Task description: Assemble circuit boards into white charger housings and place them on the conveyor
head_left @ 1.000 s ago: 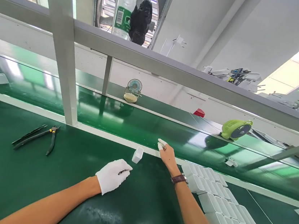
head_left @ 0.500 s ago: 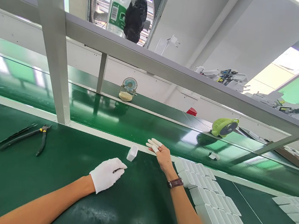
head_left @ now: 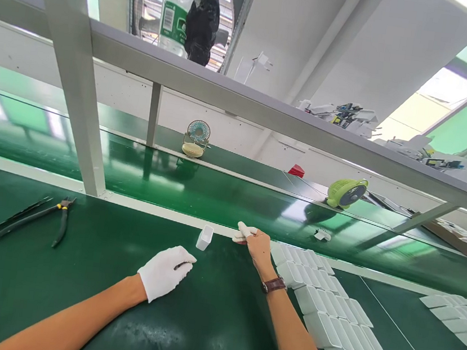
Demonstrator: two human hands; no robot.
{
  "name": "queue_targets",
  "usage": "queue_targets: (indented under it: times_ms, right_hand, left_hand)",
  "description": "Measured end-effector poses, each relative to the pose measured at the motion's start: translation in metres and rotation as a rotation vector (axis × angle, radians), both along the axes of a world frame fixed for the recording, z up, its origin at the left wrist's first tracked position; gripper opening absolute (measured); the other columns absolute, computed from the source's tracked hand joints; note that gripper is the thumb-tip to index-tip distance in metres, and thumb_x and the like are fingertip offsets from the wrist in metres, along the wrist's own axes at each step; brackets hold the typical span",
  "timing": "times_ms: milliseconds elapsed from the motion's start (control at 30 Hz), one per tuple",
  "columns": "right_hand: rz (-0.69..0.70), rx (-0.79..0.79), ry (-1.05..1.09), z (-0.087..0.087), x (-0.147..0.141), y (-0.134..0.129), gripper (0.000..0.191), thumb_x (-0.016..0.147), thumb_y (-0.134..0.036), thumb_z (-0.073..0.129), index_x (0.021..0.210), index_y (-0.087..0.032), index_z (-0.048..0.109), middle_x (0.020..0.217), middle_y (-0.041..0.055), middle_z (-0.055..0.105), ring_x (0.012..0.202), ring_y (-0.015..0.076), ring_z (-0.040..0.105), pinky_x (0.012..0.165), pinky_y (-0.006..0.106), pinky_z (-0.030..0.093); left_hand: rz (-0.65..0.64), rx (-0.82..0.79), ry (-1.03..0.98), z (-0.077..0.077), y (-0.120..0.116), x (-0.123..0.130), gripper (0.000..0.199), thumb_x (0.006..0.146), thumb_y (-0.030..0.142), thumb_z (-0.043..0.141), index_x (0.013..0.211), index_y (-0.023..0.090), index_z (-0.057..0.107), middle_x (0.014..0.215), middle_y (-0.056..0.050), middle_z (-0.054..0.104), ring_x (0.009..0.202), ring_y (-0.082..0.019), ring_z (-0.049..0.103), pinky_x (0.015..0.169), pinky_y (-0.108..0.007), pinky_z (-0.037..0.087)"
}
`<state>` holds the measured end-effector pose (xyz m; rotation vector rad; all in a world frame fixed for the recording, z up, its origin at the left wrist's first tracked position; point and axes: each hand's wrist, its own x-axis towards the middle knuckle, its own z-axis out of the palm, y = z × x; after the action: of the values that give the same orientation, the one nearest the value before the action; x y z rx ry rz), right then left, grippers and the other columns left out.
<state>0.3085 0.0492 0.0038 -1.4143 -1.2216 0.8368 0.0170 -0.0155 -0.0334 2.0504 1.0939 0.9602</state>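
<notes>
My left hand [head_left: 165, 273], in a white glove, rests low over the green bench with its thumb and fingers drawn together; nothing shows between them. Just beyond its fingertips a small white plastic box [head_left: 205, 238] stands alone near the bench's far edge strip. To the right of that box is my right hand [head_left: 253, 242], with white finger cots on its fingers and a watch [head_left: 274, 285] at the wrist. Its fingers reach left, partly overlapping, and no object is visible in them. Rows of similar white boxes [head_left: 328, 303] sit beside my right forearm.
Pliers [head_left: 61, 209] and black tweezers [head_left: 20, 213] lie at left. A grey shelf frame [head_left: 243, 94] crosses above the bench, bearing a bottle [head_left: 176, 15]. Beyond are a small fan [head_left: 198, 136] and a green fan [head_left: 346, 193]. More white pieces [head_left: 454, 316] lie far right.
My right hand's fingers have drawn closer together from a more spread pose. My left hand and the lone box stay much the same. The view has shifted slightly.
</notes>
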Motion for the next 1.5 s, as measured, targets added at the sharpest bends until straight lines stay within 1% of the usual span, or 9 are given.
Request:
queue_targets:
  times_ms: [167, 433, 600, 700, 800, 967, 1100, 1367, 1500]
  right_hand:
    - [0.046, 0.029, -0.085, 0.000, 0.000, -0.009, 0.043, 0.083, -0.045, 0.071, 0.116, -0.019, 0.066, 0.100, 0.0095, 0.079, 0.073, 0.0217, 0.077, 0.068, 0.037, 0.066]
    - [0.571, 0.013, -0.313, 0.022, -0.047, -0.057, 0.034, 0.094, -0.047, 0.060, 0.080, -0.018, 0.071, 0.068, 0.0042, 0.075, 0.057, 0.0185, 0.072, 0.057, 0.029, 0.060]
    - [0.715, 0.239, -0.501, 0.010, -0.084, -0.077, 0.013, 0.092, -0.032, 0.063, 0.090, -0.025, 0.074, 0.100, 0.0065, 0.078, 0.093, 0.0231, 0.073, 0.086, 0.038, 0.057]
    - [0.804, 0.458, -0.675, -0.004, -0.096, -0.081, 0.013, 0.094, -0.028, 0.060, 0.097, -0.025, 0.072, 0.111, 0.0088, 0.075, 0.102, 0.0233, 0.070, 0.088, 0.038, 0.056]
    - [0.824, 0.635, -0.859, -0.012, -0.101, -0.086, 0.015, 0.097, -0.025, 0.056, 0.105, -0.022, 0.068, 0.110, 0.0098, 0.075, 0.099, 0.0215, 0.070, 0.083, 0.034, 0.056]
    - [0.818, 0.677, -0.951, -0.012, -0.104, -0.092, 0.013, 0.094, -0.025, 0.057, 0.100, -0.019, 0.067, 0.103, 0.0104, 0.075, 0.091, 0.0221, 0.069, 0.075, 0.033, 0.054]
    - [0.798, 0.721, -0.950, -0.015, -0.105, -0.092, 0.012, 0.094, -0.027, 0.060, 0.097, -0.018, 0.067, 0.104, 0.0115, 0.074, 0.090, 0.0229, 0.069, 0.074, 0.034, 0.054]
    - [0.758, 0.806, -0.984, -0.028, -0.106, -0.092, 0.016, 0.098, -0.030, 0.059, 0.095, -0.017, 0.067, 0.100, 0.0108, 0.073, 0.096, 0.0229, 0.068, 0.084, 0.035, 0.053]
    - [0.770, 0.803, -1.025, -0.033, -0.105, -0.092, 0.018, 0.099, -0.032, 0.058, 0.099, -0.016, 0.067, 0.104, 0.0118, 0.072, 0.098, 0.0220, 0.067, 0.086, 0.035, 0.053]
  left_hand:
    - [0.003, 0.016, -0.017, -0.001, 0.000, 0.000, 0.020, 0.092, 0.027, 0.053, 0.097, 0.027, 0.072, 0.091, 0.000, 0.073, 0.083, -0.016, 0.069, 0.075, -0.028, 0.057]
    - [0.023, 0.008, -0.054, 0.000, 0.001, 0.001, 0.019, 0.091, 0.026, 0.054, 0.097, 0.026, 0.072, 0.092, -0.001, 0.073, 0.080, -0.015, 0.068, 0.074, -0.028, 0.057]
    - [0.155, -0.032, -0.151, 0.002, 0.004, 0.001, 0.020, 0.091, 0.027, 0.053, 0.094, 0.024, 0.072, 0.091, -0.001, 0.074, 0.079, -0.015, 0.068, 0.071, -0.028, 0.058]
    - [0.189, -0.064, -0.137, 0.003, 0.003, 0.000, 0.019, 0.089, 0.027, 0.054, 0.092, 0.023, 0.072, 0.089, 0.000, 0.074, 0.078, -0.015, 0.069, 0.071, -0.028, 0.058]
    - [0.207, -0.102, -0.112, 0.002, 0.002, -0.002, 0.018, 0.087, 0.027, 0.055, 0.091, 0.024, 0.073, 0.087, 0.000, 0.074, 0.079, -0.016, 0.069, 0.071, -0.029, 0.059]
    - [0.199, -0.186, -0.126, 0.001, 0.009, -0.003, 0.019, 0.085, 0.028, 0.059, 0.100, 0.022, 0.070, 0.093, -0.003, 0.074, 0.080, -0.016, 0.069, 0.073, -0.031, 0.060]
    - [0.199, -0.247, -0.089, 0.002, 0.028, 0.001, 0.046, 0.079, 0.028, 0.068, 0.123, 0.017, 0.059, 0.109, -0.008, 0.069, 0.081, -0.014, 0.066, 0.077, -0.033, 0.060]
    - [0.144, -0.131, 0.147, 0.009, 0.067, 0.031, 0.085, 0.064, 0.022, 0.084, 0.141, 0.017, 0.047, 0.088, 0.002, 0.060, 0.077, -0.014, 0.059, 0.080, -0.032, 0.052]
    - [0.138, -0.184, 0.207, 0.018, 0.072, 0.041, 0.076, 0.064, 0.028, 0.086, 0.132, 0.017, 0.054, 0.089, 0.001, 0.062, 0.080, -0.016, 0.061, 0.079, -0.033, 0.051]
